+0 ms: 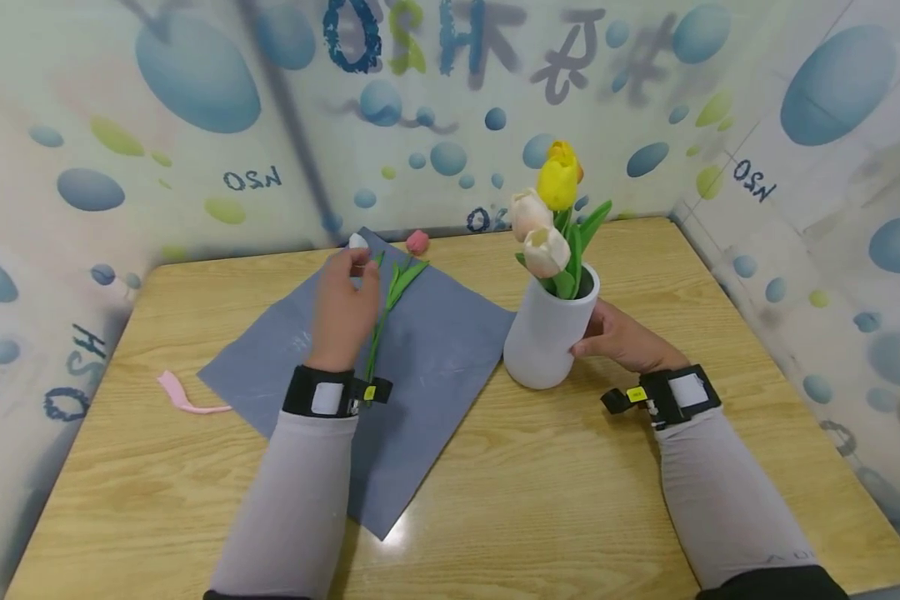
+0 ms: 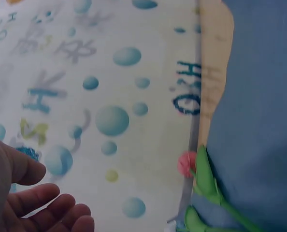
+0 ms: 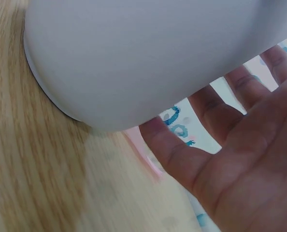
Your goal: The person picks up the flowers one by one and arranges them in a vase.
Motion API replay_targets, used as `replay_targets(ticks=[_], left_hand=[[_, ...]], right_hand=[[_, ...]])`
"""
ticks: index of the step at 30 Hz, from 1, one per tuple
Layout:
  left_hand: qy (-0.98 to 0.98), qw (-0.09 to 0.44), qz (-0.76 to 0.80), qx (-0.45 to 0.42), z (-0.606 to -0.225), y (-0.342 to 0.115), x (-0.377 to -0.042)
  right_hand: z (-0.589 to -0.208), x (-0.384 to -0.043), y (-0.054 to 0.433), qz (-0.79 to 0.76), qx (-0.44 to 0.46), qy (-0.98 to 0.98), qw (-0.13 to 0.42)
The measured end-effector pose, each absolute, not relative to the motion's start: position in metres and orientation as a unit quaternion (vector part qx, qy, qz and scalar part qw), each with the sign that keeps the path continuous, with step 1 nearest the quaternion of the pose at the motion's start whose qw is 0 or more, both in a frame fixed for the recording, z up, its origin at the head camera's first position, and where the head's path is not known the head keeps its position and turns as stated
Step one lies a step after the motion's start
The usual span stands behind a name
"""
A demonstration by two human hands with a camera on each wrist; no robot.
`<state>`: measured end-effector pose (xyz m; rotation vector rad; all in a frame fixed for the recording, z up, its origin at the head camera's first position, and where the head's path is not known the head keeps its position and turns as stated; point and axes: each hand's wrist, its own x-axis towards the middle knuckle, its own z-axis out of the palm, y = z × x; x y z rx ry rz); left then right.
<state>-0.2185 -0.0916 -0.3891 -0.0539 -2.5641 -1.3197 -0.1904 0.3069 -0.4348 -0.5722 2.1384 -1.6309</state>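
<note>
My left hand (image 1: 345,308) hovers over a blue-grey sheet of wrapping paper (image 1: 435,358), its fingers loosely bent with nothing between them. Just beside it lie tulip stems with green leaves (image 1: 401,283). A pink tulip head (image 1: 417,242) and a white one (image 1: 357,241) are at the sheet's far edge. With thumb in front and fingers behind, my right hand (image 1: 630,337) holds the lower right side of a white vase (image 1: 542,342). One yellow tulip (image 1: 558,179) and two pale tulips (image 1: 546,252) stand in the vase. In the right wrist view the thumb (image 3: 170,152) touches the vase wall.
A pink ribbon (image 1: 183,396) lies on the wooden table (image 1: 540,500), left of the paper. Behind the table hangs a white backdrop (image 1: 435,108) with blue and green dots, which also runs along both sides.
</note>
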Motion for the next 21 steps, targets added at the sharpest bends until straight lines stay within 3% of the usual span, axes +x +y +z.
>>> replay_targets(ticks=[10, 21], left_hand=[[-0.898, 0.09, -0.43, 0.023, -0.407, -0.114, -0.232], [-0.929, -0.013, -0.37, 0.004, -0.427, -0.12, -0.237]], right_hand=[[-0.419, -0.185, 0.309, -0.55, -0.181, 0.794, 0.182], [-0.41, -0.184, 0.298, -0.569, -0.181, 0.788, 0.15]])
